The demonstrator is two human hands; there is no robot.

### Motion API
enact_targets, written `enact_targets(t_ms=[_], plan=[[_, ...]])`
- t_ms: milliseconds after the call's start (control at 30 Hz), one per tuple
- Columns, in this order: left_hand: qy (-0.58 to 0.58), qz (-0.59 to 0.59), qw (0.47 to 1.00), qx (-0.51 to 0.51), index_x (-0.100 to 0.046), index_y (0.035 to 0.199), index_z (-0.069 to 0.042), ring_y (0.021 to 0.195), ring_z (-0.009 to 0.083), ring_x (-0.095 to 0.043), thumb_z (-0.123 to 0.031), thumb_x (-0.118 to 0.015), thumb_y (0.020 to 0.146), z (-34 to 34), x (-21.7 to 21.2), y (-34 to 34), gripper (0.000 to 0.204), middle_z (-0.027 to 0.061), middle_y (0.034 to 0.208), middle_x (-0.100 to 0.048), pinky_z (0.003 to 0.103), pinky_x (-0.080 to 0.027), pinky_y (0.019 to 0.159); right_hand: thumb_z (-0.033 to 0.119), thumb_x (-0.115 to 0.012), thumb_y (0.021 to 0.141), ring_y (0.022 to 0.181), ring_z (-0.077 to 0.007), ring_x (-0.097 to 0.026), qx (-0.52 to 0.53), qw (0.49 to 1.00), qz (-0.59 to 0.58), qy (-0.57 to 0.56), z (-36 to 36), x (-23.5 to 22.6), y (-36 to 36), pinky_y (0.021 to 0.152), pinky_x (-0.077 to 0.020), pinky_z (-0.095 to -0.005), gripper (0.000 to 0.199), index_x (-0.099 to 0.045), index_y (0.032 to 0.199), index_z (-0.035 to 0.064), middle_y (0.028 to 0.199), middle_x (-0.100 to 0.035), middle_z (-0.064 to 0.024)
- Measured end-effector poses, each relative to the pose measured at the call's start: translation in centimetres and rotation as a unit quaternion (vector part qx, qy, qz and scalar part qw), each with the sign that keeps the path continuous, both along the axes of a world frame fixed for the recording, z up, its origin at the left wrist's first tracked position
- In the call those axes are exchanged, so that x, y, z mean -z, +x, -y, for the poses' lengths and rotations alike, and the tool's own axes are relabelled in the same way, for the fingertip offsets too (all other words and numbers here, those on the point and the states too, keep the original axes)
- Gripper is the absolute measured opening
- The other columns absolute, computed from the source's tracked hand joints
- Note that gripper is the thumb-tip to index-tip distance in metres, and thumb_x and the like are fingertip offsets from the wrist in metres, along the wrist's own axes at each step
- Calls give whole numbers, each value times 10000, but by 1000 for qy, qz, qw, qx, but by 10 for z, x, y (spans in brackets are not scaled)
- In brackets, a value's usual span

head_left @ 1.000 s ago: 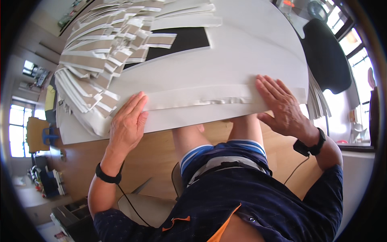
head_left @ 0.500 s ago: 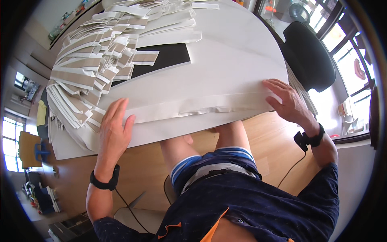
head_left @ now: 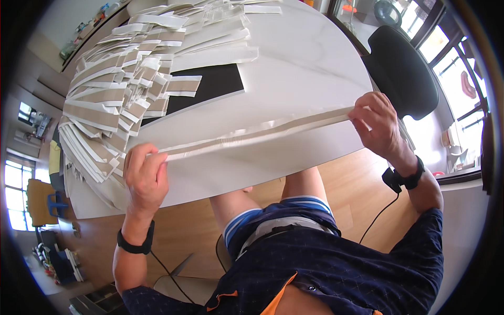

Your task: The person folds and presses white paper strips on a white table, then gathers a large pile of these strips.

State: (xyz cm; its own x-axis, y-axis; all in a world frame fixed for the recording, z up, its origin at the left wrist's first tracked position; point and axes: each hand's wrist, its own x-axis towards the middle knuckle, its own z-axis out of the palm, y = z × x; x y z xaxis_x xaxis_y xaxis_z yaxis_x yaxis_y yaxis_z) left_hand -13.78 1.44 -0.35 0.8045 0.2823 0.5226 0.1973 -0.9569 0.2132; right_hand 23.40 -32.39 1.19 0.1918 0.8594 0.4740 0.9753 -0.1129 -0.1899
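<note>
A long narrow strip (head_left: 257, 134), white along its edges with a beige band, stretches between my two hands over the near part of the table. Its left end is pinched by my left hand (head_left: 146, 176), thumb against curled fingers. My right hand (head_left: 377, 123) grips the other end near the table's right edge, fingers bent around it. The strip runs slantwise, its right end farther from me than its left. Just beyond my left hand lies a large heap of similar beige-and-white strips (head_left: 118, 92).
The white marbled table (head_left: 310, 63) has a curved far edge. A black flat sheet (head_left: 218, 86) lies partly under the heap. To the right stands a black chair (head_left: 407, 71). Cables hang from the black bands (head_left: 137, 239) on both wrists.
Both hands were spread flat over a white strip; now their fingers are closed on its ends. The strip has tipped up and its beige band shows.
</note>
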Motion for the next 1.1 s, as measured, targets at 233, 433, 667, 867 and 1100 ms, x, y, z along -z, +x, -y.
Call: enact_targets(t_ms=[233, 433, 667, 867, 1100], plan=[[-81, -105, 989, -68, -722, 1256, -18, 1191, 383, -654, 69, -700, 840, 28, -8, -16, 426, 164, 1272, -685, 457, -539, 1011, 37, -811, 808, 1168, -348, -678, -70, 995, 34, -54, 11, 28, -10, 976, -566, -461, 320, -750, 1121, 48, 1217, -714, -150], [-147, -73, 986, 26, -719, 1247, -3, 1199, 366, -653, -42, -772, 864, 40, -8, 62, 389, 154, 1284, -695, 458, -522, 1032, 101, -835, 834, 1231, -387, -643, 26, 995, -88, -43, -2, 27, 2, 999, -557, -466, 412, -730, 1225, 27, 1310, -682, -173], [-132, -152, 975, 91, -738, 1209, -24, 1110, 346, -659, -171, -825, 858, 67, 5, 147, 390, 127, 1182, -704, 456, -533, 968, 129, -860, 867, 1148, -321, -670, 48, 971, -178, -154, -13, 13, 23, 993, -556, -429, 379, -752, 1213, 21, 1157, -719, -152], [-96, -101, 988, 73, -747, 1211, -24, 1055, 313, -673, -67, -798, 863, 69, -13, 119, 354, 147, 1106, -688, 409, -552, 899, 138, -846, 870, 924, -273, -710, 50, 960, -221, -167, -9, 10, 27, 818, -577, -395, 266, -775, 1100, 25, 994, -728, -132], [-700, -282, 655, 35, -602, 1439, 5, 1233, 180, -654, -138, -689, 1043, 122, -4, 49, 431, 148, 1476, -619, 313, -556, 1002, 101, -822, 867, 666, -220, -674, 9, 931, -266, -248, 34, 0, 0, 615, -529, -352, 126, -731, 883, 16, 768, -667, -84]])
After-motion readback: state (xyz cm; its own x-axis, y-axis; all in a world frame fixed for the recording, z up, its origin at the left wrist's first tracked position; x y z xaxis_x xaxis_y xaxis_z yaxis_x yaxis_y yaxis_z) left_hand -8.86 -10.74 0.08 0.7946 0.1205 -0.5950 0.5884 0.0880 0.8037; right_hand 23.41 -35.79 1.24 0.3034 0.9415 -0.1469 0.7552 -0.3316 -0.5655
